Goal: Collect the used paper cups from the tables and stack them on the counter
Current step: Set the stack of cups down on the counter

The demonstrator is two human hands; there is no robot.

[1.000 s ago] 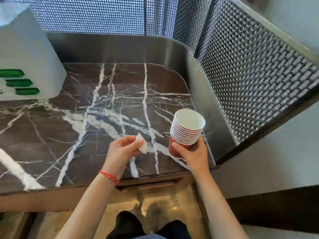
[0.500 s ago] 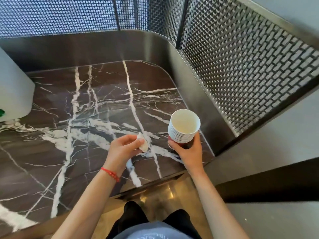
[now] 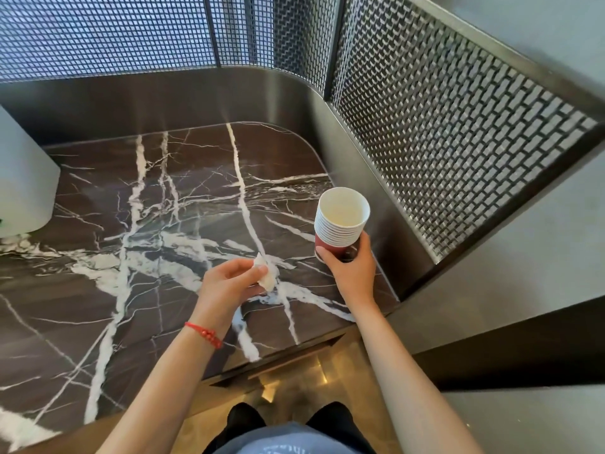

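Change: view shifted, hands steady | right hand [image 3: 352,273] grips cup stack [image 3: 340,224] above desk [image 3: 131,224], centre-right | left hand [image 3: 229,283] pinches tissue [image 3: 266,276] | stack not yet set down.

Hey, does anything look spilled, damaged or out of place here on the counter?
No spill or damage shows on the marble counter. The one odd item is a crumpled white scrap pinched in the left hand, not a cup. The cup stack tilts in the right hand.
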